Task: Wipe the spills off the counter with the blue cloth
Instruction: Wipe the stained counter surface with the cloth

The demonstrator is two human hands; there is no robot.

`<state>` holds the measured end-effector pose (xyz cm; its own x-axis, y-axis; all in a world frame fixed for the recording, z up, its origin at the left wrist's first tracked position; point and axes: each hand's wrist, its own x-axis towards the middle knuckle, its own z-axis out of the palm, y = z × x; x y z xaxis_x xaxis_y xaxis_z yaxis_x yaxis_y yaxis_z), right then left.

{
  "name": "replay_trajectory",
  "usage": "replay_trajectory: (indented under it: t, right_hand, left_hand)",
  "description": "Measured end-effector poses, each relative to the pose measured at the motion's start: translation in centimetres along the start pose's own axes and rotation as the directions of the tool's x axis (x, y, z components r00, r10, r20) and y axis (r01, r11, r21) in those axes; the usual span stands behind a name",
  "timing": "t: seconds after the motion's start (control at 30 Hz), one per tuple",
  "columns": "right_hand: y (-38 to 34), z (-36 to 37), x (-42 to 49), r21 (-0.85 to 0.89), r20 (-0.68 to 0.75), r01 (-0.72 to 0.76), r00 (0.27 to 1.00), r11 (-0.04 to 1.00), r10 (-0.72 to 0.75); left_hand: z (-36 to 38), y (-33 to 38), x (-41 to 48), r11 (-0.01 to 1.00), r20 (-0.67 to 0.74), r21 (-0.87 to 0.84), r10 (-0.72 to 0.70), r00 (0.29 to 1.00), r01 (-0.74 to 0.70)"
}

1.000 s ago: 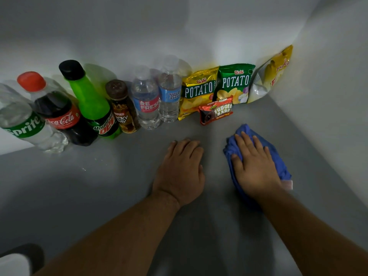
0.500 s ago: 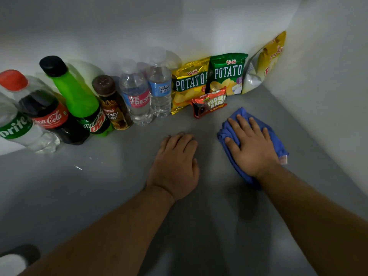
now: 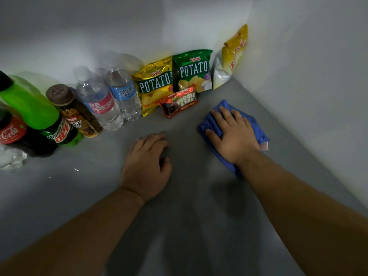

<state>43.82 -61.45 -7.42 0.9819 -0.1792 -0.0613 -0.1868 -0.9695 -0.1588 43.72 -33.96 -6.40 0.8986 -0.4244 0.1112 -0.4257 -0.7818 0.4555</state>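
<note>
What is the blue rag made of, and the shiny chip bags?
The blue cloth looks like soft fabric: it bunches into folds under the right hand. The chip bags look like glossy plastic foil, crinkled and catching light, though that is a guess from looks.

Right hand [image 3: 234, 136] flat on blue cloth [image 3: 256, 126], left hand [image 3: 146, 166] beside.

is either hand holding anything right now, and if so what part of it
The right hand presses flat on the top of the blue cloth, palm down, not gripping it. The left hand rests on the bare counter, holding nothing.
</note>
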Motion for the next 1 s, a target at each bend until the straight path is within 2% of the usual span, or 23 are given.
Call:
replay_trajectory:
  t: [0.1,0.17,0.27,0.33,0.4,0.53,0.67,0.73,0.87,0.93,1.0]
  right_hand:
    - [-0.9,0.9,-2.6,0.021,-0.036,-0.186,0.982,0.982,0.187]
    - [-2.4,1.5,-4.1,0.027,-0.027,-0.244,0.969,0.969,0.245]
    - [-2.7,1.3,-3.8,0.046,0.008,-0.128,0.992,0.991,0.128]
    - [-1.0,0.4,-2.2,0.051,0.02,0.014,1.0,0.999,-0.015]
    - [1.2,-0.4,-0.4,0.038,0.038,0.075,0.996,0.997,-0.076]
    - [3.4,-0.6,-0.1,0.035,0.017,-0.062,0.998,0.997,0.061]
    - [1.5,0.6,-3.7,0.049,-0.035,-0.225,0.973,0.973,0.227]
    - [0.6,0.7,-4.2,0.061,-0.023,-0.198,0.98,0.978,0.2]
    - [2.4,-0.6,-0.7,0.033,0.04,0.074,0.996,0.997,-0.076]
    - [4.1,-1.4,1.7,0.013,0.066,0.067,0.995,0.998,-0.068]
    - [5.3,-1.6,3.0,0.026,0.069,-0.045,0.997,0.999,0.043]
  left_hand:
    - [0.5,0.9,0.3,1.0,-0.029,0.029,0.002,1.0,-0.001]
    - [1.1,1.7,0.8,0.999,-0.04,0.04,0.024,0.999,-0.023]
    - [2.3,3.8,2.3,0.999,-0.032,-0.001,0.049,0.998,-0.049]
    - [2.9,5.4,3.6,0.997,-0.031,-0.04,0.06,0.998,-0.062]
    - [3.4,6.7,4.8,0.995,-0.011,-0.052,0.085,0.996,-0.085]
    - [4.1,7.1,5.8,0.997,0.059,0.005,0.077,0.995,-0.077]
    - [4.4,7.3,5.7,0.993,0.073,0.076,0.089,0.993,-0.095]
    - [4.4,7.4,5.7,0.991,0.08,0.092,0.092,0.993,-0.099]
    - [4.5,7.4,5.7,0.989,0.081,0.103,0.1,0.992,-0.108]
    - [4.5,7.4,5.7,0.989,0.071,0.101,0.098,0.993,-0.105]
    - [4.5,7.5,5.7,0.992,0.065,0.087,0.089,0.994,-0.095]
